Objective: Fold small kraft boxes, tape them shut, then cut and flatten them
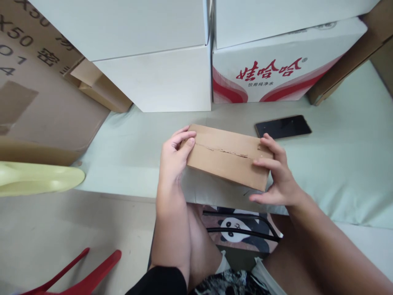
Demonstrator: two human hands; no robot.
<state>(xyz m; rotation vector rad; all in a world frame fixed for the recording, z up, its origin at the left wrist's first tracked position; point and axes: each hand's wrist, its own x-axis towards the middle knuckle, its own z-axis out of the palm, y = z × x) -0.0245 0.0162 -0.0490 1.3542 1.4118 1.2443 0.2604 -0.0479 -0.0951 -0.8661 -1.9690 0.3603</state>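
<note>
A small brown cardboard box (227,157) is held slightly tilted over the front part of the pale green covered surface. A torn, ragged seam runs along its upper face. My left hand (178,149) grips the box's left end, thumb on top and fingers curled around the edge. At the right end, my right hand (278,174) has two fingers resting on the top face, while its thumb sits below the near edge. The undersides of the box and some left-hand fingers are hidden. Just behind the box's right end lies a black phone (284,127).
White cartons (172,80) stand along the back, beside a white carton with red lettering (264,73). A large brown carton (39,98) is on the left, near a yellow-green plastic object (39,178). Red legs (92,274) show on the floor; a panda-print cloth (236,229) lies below.
</note>
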